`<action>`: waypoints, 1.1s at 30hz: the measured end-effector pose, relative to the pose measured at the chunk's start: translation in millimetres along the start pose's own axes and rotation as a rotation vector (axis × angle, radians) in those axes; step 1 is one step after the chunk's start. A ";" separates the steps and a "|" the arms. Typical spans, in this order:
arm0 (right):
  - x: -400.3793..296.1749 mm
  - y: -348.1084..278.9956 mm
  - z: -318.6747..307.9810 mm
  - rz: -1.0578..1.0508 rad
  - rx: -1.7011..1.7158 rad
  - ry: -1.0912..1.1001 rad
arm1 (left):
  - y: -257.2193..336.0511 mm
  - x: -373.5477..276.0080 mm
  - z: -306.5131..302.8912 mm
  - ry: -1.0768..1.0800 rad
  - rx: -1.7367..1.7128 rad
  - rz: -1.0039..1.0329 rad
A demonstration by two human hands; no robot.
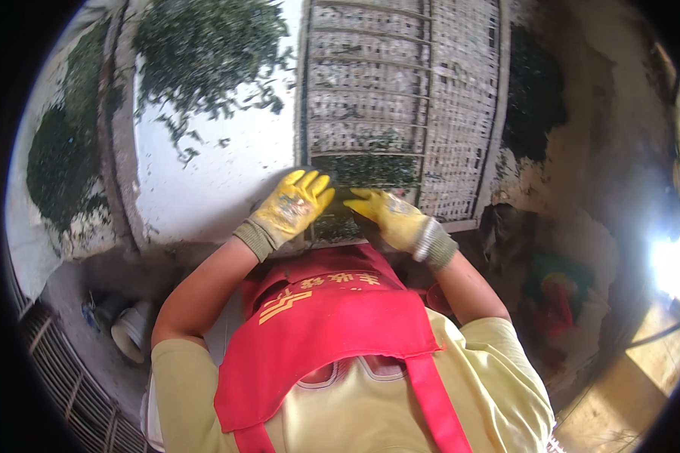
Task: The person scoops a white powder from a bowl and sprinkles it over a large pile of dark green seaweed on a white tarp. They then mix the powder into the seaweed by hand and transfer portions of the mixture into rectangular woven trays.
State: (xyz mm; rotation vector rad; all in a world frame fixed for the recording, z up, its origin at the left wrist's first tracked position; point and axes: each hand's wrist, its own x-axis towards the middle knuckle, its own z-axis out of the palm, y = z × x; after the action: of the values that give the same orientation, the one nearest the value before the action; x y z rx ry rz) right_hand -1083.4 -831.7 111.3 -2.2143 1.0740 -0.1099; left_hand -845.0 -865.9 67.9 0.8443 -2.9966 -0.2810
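My left hand [294, 205], in a yellow coated work glove with a knitted cuff, has its fingers apart over the near left edge of a framed woven rack [368, 85]. Facing it is my right hand [390, 218], gloved the same way, at the rack's near part. Whether its fingertips touch anything is not clear. Between and beyond the hands, dark green leaf-like pieces [368, 170] lie within the rack's near end. A white work surface [204, 187] adjoins the rack on the left, with a large heap of dark green leafy material [209, 45] at its far side.
More dark green heaps lie at the far left [62, 164] and right of the rack [532, 96]. A white bucket-like container [133, 331] stands low at left, near a slatted rack [68, 374]. A green and red item [561, 294] is at lower right. Bright light enters at right.
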 end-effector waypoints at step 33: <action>43.4 -4.4 -26.7 0.209 -0.484 0.121 | -13.9 -10.9 19.7 0.417 -0.208 -0.103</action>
State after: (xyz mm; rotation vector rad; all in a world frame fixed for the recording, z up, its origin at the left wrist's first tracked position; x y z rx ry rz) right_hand -1061.1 -875.3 125.9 -2.5202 1.5212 0.1225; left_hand -829.8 -868.6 46.5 0.9064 -2.4959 -0.3597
